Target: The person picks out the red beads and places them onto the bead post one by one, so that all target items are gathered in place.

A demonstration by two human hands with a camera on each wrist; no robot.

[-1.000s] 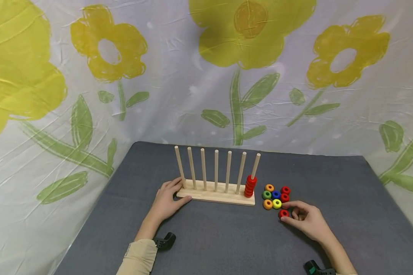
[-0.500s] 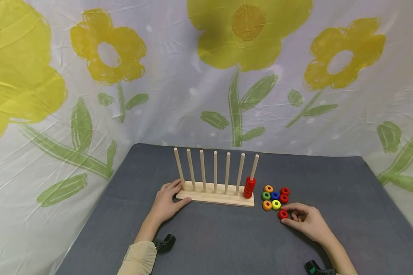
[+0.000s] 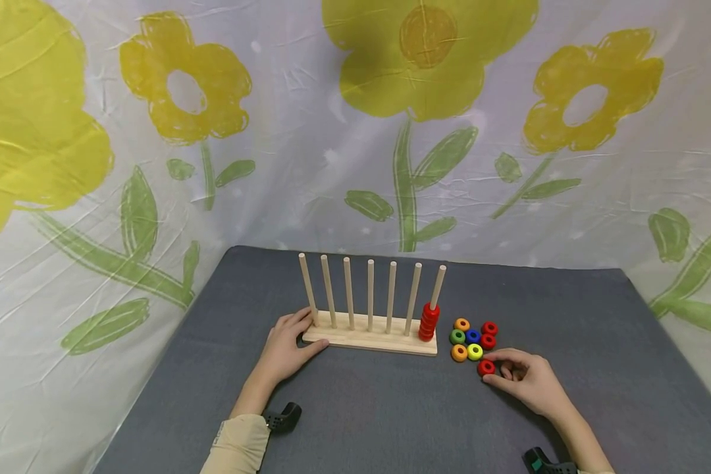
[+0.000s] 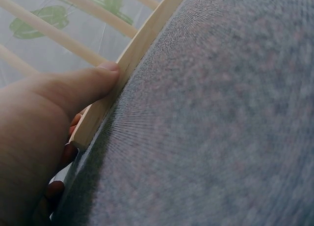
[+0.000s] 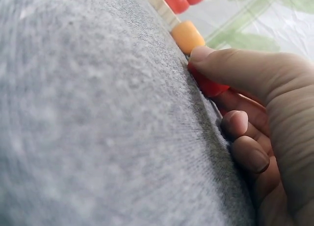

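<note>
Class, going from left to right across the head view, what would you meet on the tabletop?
Left hand, wooden peg rack, stack of red beads on its rightmost peg, green bead, blue bead, right hand.

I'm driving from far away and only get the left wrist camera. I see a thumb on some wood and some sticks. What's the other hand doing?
Observer: The right hand has a red ring between its thumb and a finger.

Operator: Ooh! Are there more rings just lying about?

Observer: Yes, seven loose rings lie in a group on the table, just past the one in the hand.

Operator: And did any rings get on the sticks?

Observer: Yes, a stack of red rings sits on the stick at the far end of the rack from the left hand.
</note>
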